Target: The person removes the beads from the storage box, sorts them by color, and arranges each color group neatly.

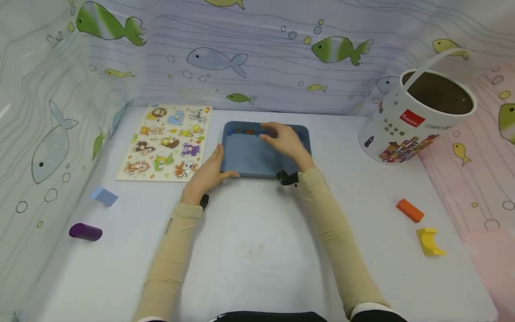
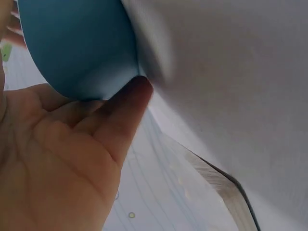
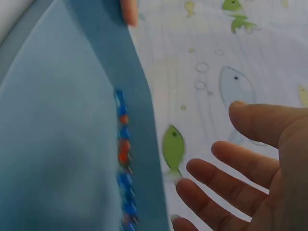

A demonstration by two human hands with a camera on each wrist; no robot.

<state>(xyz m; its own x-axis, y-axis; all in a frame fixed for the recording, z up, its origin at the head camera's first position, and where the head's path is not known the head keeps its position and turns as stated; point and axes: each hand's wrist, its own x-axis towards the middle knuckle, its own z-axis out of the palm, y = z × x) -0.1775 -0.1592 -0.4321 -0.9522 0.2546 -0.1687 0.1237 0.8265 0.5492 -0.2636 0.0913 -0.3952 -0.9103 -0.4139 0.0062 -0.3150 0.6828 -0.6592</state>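
Observation:
A shallow blue-grey tray [image 1: 261, 156] lies at the back middle of the table. Small shiny blue and reddish balls [image 1: 247, 132], perhaps beads or marbles, form a row along its far wall; the right wrist view shows these balls [image 3: 125, 149] close up. At the near left corner, my left hand [image 1: 207, 174] grips the tray, fingers along the left side and thumb at the front edge. My right hand [image 1: 287, 143] is over the tray's right half, hiding part of the row. Its fingers [image 3: 231, 183] look spread and hold nothing.
An animal puzzle board [image 1: 166, 143] lies left of the tray. At the back right stands a white bucket [image 1: 414, 120] with a handle. A light blue block [image 1: 104, 197] and purple cylinder [image 1: 86, 232] are left; orange [image 1: 410, 210] and yellow blocks [image 1: 428, 242] are right.

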